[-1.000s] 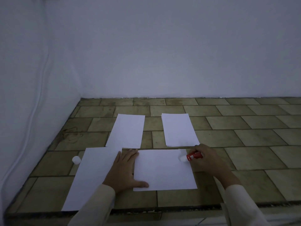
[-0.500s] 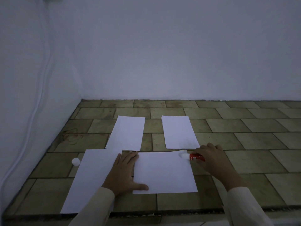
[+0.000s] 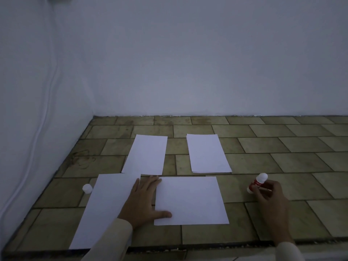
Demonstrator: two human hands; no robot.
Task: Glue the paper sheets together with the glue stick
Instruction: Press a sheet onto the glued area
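**Ana:** Glue stick (image 3: 256,184)! Where is it?

**Ben:** In the head camera's view, it is in the right hand (image 3: 269,194). The fingers are curled around its red body. The white glue end points up and away from the person. It is off to the right of the near sheet (image 3: 190,200), well apart from it, over the tiled floor (image 3: 282,147).

**Ana:** And the left hand (image 3: 144,201)?

**Ben:** It lies flat, fingers stretched out and close together. It holds nothing. The thumb presses on the left edge of the near sheet. The rest of the hand lies partly on the long sheet (image 3: 105,206) to the left.

**Ana:** Are there more papers?

**Ben:** Yes. A far left sheet (image 3: 146,154) lies behind the hand, and its near corner touches the long sheet. A small stack of sheets (image 3: 208,153) lies on the right, just behind the near sheet.

**Ana:** What is the little white thing?

**Ben:** A white cap (image 3: 87,188), standing on the floor just beside the long sheet's left edge.

**Ana:** What else?

**Ben:** A white wall (image 3: 188,63) and a white cable (image 3: 47,95) running down it on the left.
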